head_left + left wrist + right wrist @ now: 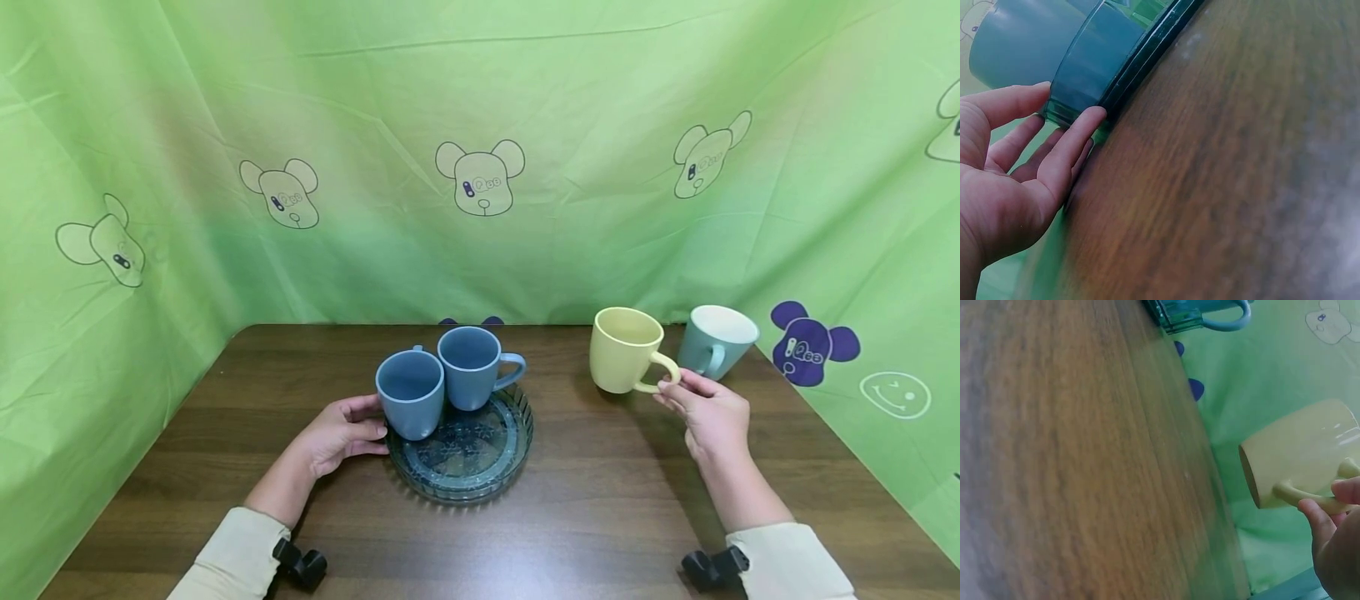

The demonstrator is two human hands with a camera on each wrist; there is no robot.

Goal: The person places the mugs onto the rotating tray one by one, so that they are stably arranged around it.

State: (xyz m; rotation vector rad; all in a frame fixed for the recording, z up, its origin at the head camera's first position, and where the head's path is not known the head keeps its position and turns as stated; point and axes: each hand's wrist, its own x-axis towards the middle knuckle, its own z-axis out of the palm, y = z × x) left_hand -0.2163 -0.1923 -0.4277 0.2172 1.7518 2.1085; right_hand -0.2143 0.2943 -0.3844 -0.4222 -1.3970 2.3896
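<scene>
Resting with relaxed fingers, the left hand [341, 433] is touching the glass tray [480, 471] rim beside the near blue mug [409, 404]. Farther right, the right hand [708, 415] is pinching the yellow mug [624, 348] by its handle, holding it tilted just above the table [600, 500], the tray lying to its left.

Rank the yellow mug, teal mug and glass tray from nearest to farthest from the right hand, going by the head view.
1. Yellow mug: handle pinched by the right hand.
2. Teal mug: just behind, far right.
3. Glass tray: table centre, to the left.
</scene>
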